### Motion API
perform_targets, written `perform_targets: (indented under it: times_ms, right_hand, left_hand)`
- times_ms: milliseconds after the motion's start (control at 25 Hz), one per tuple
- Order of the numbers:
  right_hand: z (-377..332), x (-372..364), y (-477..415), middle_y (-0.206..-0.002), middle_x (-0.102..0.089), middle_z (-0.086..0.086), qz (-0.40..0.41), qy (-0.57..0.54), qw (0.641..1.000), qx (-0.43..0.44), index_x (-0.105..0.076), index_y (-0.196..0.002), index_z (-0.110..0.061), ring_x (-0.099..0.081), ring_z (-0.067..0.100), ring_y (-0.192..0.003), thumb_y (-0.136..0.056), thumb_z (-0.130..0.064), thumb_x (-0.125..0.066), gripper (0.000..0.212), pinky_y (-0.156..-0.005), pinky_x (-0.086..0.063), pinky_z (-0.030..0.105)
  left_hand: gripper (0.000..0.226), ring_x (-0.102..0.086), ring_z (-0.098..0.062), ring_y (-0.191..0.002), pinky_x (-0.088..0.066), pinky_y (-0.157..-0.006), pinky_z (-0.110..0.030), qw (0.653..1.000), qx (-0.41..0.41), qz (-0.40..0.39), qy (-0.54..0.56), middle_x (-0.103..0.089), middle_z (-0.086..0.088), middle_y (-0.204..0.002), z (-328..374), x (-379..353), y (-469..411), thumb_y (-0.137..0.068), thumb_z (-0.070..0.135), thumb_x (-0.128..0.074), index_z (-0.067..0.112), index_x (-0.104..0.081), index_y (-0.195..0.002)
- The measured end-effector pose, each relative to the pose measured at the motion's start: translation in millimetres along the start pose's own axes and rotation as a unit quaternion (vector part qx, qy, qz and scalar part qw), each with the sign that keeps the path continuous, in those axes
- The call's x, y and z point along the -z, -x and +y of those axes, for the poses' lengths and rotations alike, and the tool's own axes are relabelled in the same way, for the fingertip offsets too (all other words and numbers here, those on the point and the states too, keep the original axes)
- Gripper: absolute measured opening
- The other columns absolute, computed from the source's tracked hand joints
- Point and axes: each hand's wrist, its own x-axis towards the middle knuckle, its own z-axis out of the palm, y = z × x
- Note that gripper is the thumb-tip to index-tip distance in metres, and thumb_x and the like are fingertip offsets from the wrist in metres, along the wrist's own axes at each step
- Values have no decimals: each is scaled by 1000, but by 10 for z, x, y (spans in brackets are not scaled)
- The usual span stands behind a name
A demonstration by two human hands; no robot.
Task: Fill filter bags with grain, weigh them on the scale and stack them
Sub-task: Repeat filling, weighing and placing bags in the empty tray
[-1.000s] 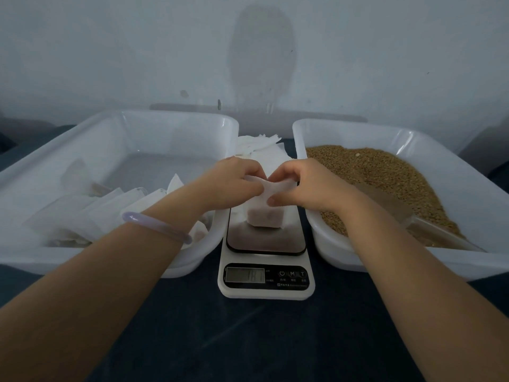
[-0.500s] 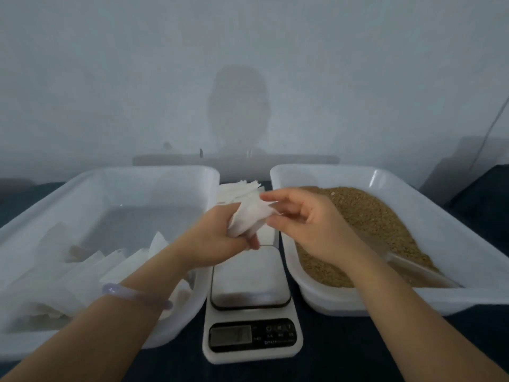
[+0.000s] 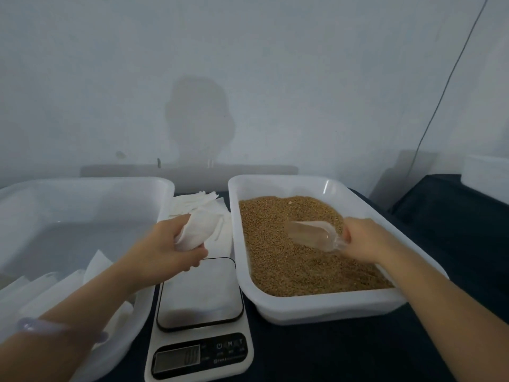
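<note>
Left hand (image 3: 168, 252), fingers closed round a crumpled white filter bag (image 3: 199, 230) above the white digital scale (image 3: 199, 321); right hand (image 3: 366, 239) grips a clear plastic scoop (image 3: 314, 234) w/ its mouth on brown grain (image 3: 297, 260) in a white plastic tub (image 3: 325, 308).

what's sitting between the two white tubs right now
In the head view, the scale sits between the left tub and the grain tub, with loose filter bags behind it.

The scale (image 3: 199, 307) platform lies bare between both tubs' walls; the left tub (image 3: 82, 188) and grain tub (image 3: 316, 307) hem it, seemingly touching.
</note>
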Motion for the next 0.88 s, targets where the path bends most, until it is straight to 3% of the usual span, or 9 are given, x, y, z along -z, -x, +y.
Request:
perform_targets:
  times_ms: [80,160,240,320,480,560,680,760,880]
  right_hand:
    - [3,12,-43,-81,-59,-5,5,34,999,12,-49,-79,-23,-54,8,-67,-82,-26,-70,22,-56,-38,18]
    - [49,-33,-53,-82,-63,-2,-66,-9,998,3,-51,-76,-23,-58,9,-65,-82,-30,-71,22,-56,-45,21]
    - [104,-46,-18,-76,-66,-1,-120,-63,991,2,-57,-77,-19,-59,11,-60,-80,-40,-71,25,-56,-51,24]
    - [142,-34,21,-65,-65,-2,-167,-101,980,26,-60,-77,-17,-58,9,-51,-79,-47,-68,31,-49,-47,21]
    - [66,-41,108,-56,-61,-7,-242,-111,960,90,-56,-62,-25,-55,6,-47,-73,-57,-69,36,-50,-45,20]
    - [36,-39,88,-63,-61,-7,-215,-134,962,99,-56,-63,-26,-53,7,-51,-78,-45,-70,28,-53,-45,20]
    - [53,6,13,-82,-62,-5,-109,-134,984,50,-57,-80,-22,-57,6,-60,-88,-24,-60,9,-53,-44,16]
    - [63,-3,-24,-87,-61,-2,-73,-102,992,11,-53,-81,-23,-60,9,-69,-92,-21,-53,11,-55,-43,18]
    - [50,-82,-76,-96,-60,-1,-93,-106,990,-18,-52,-96,-21,-59,12,-83,-94,-24,-53,4,-66,-45,24]
  left_hand:
    - [18,-67,-15,-63,-51,-55,-25,1000,2,-3,-7,-67,2,-68,-1,1,2,-79,6,-70,20,-60,-82]
    - [16,-67,-14,-62,-51,-54,-23,1000,3,-8,-12,-67,1,-69,-2,-9,0,-79,6,-70,18,-60,-82]
    - [12,-68,-14,-62,-52,-53,-22,1000,7,-12,-19,-67,-1,-70,-10,-10,-13,-79,7,-70,14,-61,-84]
    - [11,-68,-14,-62,-52,-54,-22,999,12,-13,-26,-68,-1,-72,-14,-13,-21,-79,7,-70,10,-61,-85]
    - [12,-67,-14,-61,-55,-58,-26,999,13,-18,-48,-69,0,-71,-10,-14,-12,-80,10,-70,12,-61,-87]
    - [12,-67,-13,-62,-55,-60,-28,999,11,-16,-51,-69,1,-71,-16,-11,-15,-80,12,-70,14,-61,-87]
    - [14,-68,-12,-63,-54,-61,-30,999,8,-15,-48,-69,5,-72,-31,-19,-21,-80,13,-70,19,-61,-88]
    - [15,-68,-11,-64,-54,-60,-29,999,7,-18,-43,-69,6,-73,-47,-22,-25,-80,13,-70,20,-61,-89]
    - [16,-68,-11,-64,-56,-63,-35,999,7,-25,-43,-69,4,-74,-71,-7,-22,-79,16,-71,21,-62,-91]
